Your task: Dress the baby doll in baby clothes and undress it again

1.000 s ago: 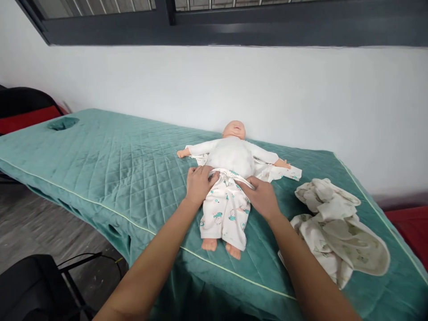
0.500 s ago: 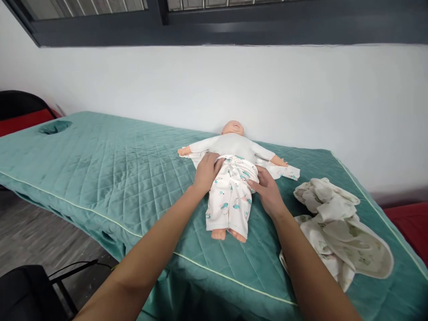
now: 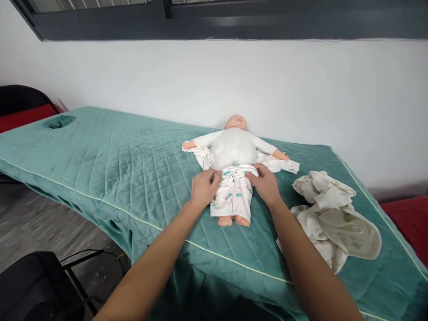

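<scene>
A baby doll point(image 3: 234, 145) lies on its back on the green quilted bed, arms spread and head towards the wall. White printed pants point(image 3: 233, 194) cover its legs, with the feet poking out below the cuffs. My left hand point(image 3: 204, 187) pinches the waistband at the doll's hip on the left. On the other side, my right hand point(image 3: 265, 183) grips the waistband between thumb and fingers. The band sits low, below the white padded belly. Beneath the doll's arms a printed shirt point(image 3: 281, 165) is spread open.
Crumpled printed baby cloths point(image 3: 334, 218) lie to the right on the bed point(image 3: 133, 165). A face hole point(image 3: 60, 121) shows at the bed's far left. A black chair point(image 3: 33, 285) stands at lower left, and red seats flank the bed. Behind is a white wall.
Both hands have pulled the waistband down towards me, baring the doll's belly. The pants now bunch lower on the legs. The view has shifted slightly.
</scene>
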Demonstrator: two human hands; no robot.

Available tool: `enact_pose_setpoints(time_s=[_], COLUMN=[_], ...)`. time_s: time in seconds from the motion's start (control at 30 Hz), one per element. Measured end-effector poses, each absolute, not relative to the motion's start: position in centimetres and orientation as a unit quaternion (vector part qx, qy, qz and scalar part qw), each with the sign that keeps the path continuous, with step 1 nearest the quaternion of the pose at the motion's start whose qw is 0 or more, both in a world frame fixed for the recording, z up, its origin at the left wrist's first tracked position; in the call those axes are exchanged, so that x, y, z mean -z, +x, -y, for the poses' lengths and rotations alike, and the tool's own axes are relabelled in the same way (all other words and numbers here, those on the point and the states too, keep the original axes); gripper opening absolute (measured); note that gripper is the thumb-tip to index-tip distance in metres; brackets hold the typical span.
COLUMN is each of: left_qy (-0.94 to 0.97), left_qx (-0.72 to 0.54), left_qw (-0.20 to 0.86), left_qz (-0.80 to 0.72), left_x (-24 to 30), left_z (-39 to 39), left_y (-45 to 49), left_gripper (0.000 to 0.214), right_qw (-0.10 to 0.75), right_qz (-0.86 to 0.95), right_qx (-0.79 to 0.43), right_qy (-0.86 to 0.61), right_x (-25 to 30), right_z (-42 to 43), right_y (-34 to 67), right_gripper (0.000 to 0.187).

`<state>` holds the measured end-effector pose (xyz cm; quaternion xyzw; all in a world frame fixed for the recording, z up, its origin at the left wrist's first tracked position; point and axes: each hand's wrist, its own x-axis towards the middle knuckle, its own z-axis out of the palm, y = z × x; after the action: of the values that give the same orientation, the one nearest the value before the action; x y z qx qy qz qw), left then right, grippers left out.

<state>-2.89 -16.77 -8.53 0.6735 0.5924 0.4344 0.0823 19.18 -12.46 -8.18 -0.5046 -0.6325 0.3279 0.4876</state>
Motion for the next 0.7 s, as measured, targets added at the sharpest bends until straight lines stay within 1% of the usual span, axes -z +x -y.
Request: enact_pose_setpoints(time_s=[0.1,0.17,0.4,0.57,0.7], left_qy=[0.67,0.672,0.68,0.679,0.681], left_qx=[-0.428,-0.423,-0.44,-0.447,-0.451], left_qw=[0.079,0.068,0.08,0.083,0.08], left_qz=[-0.601,-0.605,-0.582,-0.576,-0.572], left_x=[8.8,8.8,9.0,9.3,9.5], left_z=[18.1,18.2,17.3,17.0,16.9], left_y=[-2.9,-2.8,-2.9,-3.0,-3.1], left_gripper=[0.033,0.033,0.03,0.032,0.031], right_qw=[0.479,0.476,0.433,0.42,0.418], right_qz=[0.638,0.638,0.662,0.667,0.669], right_qx=[-0.295,-0.28,-0.267,-0.25,-0.24], right_qy=[-0.526,-0.535,-0.55,-0.563,-0.566], right_x=[7.5,7.3,7.9,7.6,7.8], right_z=[14.3,16.0,21.9,21.9,21.5], right_y=[18.5,18.2,17.7,17.2,17.1], right_gripper=[0.022,0.021,0.03,0.032,0.03])
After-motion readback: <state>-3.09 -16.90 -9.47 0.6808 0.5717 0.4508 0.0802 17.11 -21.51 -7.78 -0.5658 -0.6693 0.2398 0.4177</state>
